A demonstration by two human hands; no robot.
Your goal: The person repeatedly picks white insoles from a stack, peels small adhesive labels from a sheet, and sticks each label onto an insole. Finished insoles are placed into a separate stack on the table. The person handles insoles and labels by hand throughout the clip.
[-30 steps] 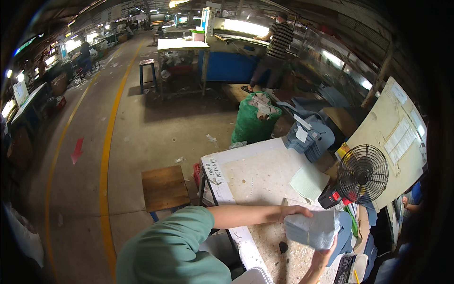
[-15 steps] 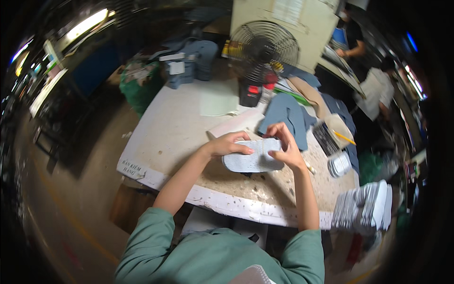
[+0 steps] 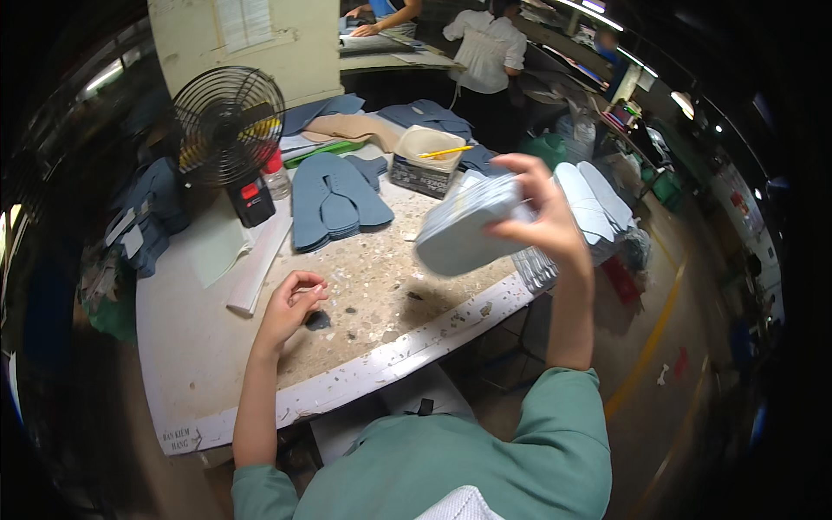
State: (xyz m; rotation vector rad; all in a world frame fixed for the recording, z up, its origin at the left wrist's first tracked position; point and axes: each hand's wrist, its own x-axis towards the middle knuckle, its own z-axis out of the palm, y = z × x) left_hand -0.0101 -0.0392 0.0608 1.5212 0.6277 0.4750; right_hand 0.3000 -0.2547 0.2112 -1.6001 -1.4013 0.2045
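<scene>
My right hand grips a thick bundle of pale blue-grey, rounded sole-shaped pieces, raised above the table's right part and slightly blurred. Thumb and fingers clamp its right end. Low over the speckled tabletop, my left hand has its fingers curled in toward the thumb; whether anything tiny is between them cannot be seen. A small dark scrap lies just beside it. More pale sole-shaped pieces are stacked past my right hand, partly hidden by it.
Blue-grey cut shoe pieces lie stacked mid-table. Behind them stand a black fan, a red-capped bottle and a tub with a yellow pencil. Scraps litter the white table. People work beyond, one in a white shirt.
My view has turned right. Both hands held the bundle over the table before; now the left has let go and the right has carried it rightward, toward the stacked pieces.
</scene>
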